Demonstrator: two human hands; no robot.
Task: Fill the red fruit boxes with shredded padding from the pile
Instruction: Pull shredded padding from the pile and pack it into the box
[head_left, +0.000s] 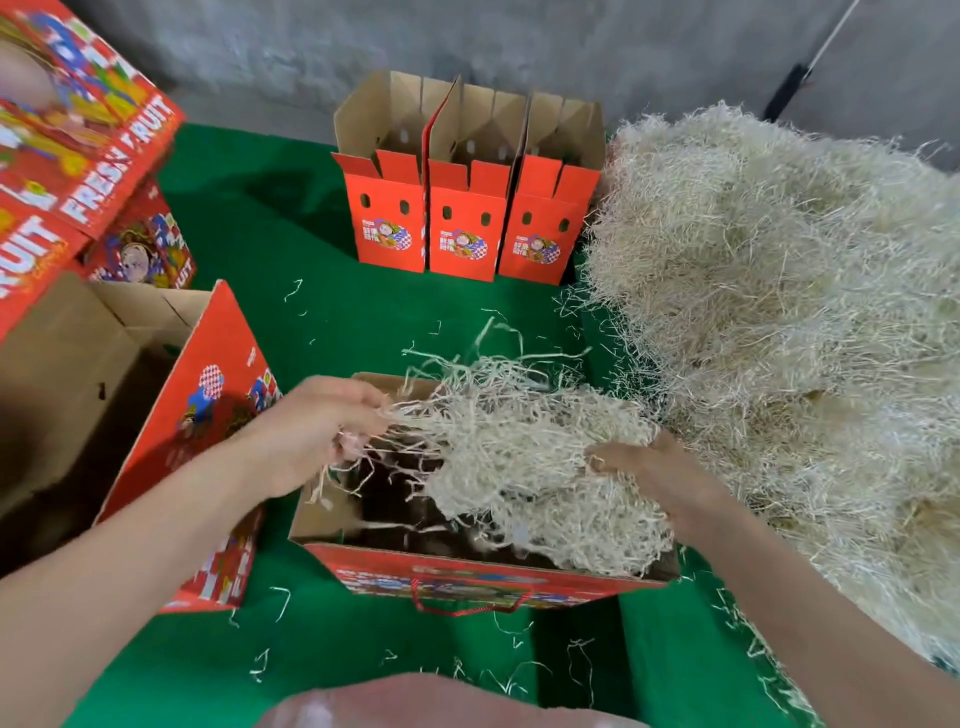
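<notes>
padding (524, 457) hiding box (467, 569) interior, right hand (641, 462) fingertips buried

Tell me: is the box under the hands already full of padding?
No; the box shows dark bare interior beside the clump that the left hand and right hand hold.

A wad (519, 457) of padding is held over an open red box (467, 569) in the near middle of the green cloth (291, 249). It is gripped at its left end by the left hand (317, 426) and at its right side by the right hand (649, 467). The pile (779, 312) is heaped on the right, against that box. Three open boxes (467, 228) are lined up side by side at the far edge. A side box (208, 415) and a stack (78, 156) are seen at the left. Loose strands (283, 597) are scattered on the cloth.
</notes>
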